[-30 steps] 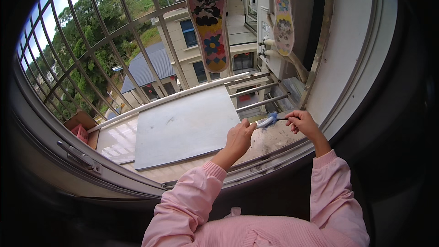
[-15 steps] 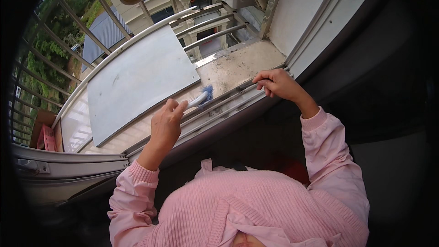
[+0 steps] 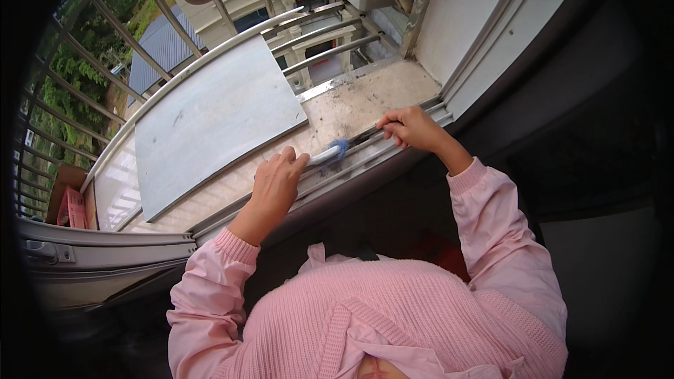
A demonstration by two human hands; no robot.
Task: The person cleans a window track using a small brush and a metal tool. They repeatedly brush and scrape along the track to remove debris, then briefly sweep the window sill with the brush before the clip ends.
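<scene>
My left hand is closed round the white handle of a scrub brush. The brush's blue bristles press down at the inner edge of the sill, beside the window track. To their right, my right hand is pinched close above the track. A thin dark thing reaches from its fingertips toward the bristles; its kind cannot be made out. Dark dirt lies scattered on the beige stone sill and along the track.
A pale flat board lies on the sill left of the brush. Metal bars enclose the outer side. A white window frame rises at the right. A pink box stands at the far left, near a window latch.
My left hand has moved the brush to the right along the sill edge. My right hand has shifted slightly left, so brush and fingertips are closer together.
</scene>
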